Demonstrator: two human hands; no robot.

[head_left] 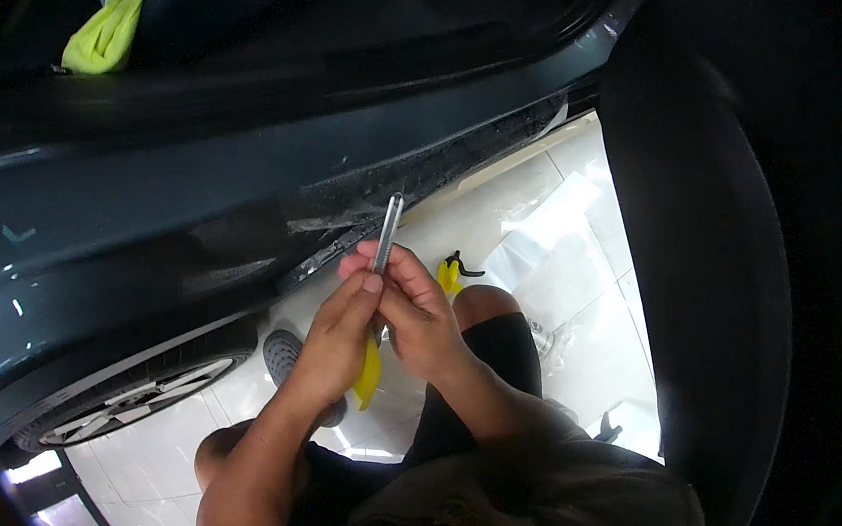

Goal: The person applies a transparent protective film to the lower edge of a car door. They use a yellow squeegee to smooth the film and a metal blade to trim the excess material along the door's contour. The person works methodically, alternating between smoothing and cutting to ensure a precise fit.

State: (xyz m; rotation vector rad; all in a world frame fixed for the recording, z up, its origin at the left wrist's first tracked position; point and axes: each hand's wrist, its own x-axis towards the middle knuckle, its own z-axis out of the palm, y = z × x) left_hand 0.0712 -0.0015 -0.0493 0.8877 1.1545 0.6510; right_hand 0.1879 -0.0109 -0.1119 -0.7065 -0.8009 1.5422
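My left hand point(344, 318) and my right hand point(423, 321) meet in front of a dark car's sill, both closed. Between their fingers is a slim silver cutter knife point(389, 228), its narrow end pointing away from me toward the sill. Below the hands a flat yellow piece point(368, 374) sticks out, apparently gripped by my left hand; its upper part is hidden. The dark car sill point(347, 191) has wrinkled, shiny film along its lower edge, just beyond the knife.
An open car door point(703, 248) stands on the right. A wheel point(144, 394) is at the lower left. On the tiled floor lie a yellow-and-black object point(452, 272) and pale, shiny sheets point(533, 243). A yellow-green cloth point(111, 31) rests at the upper left.
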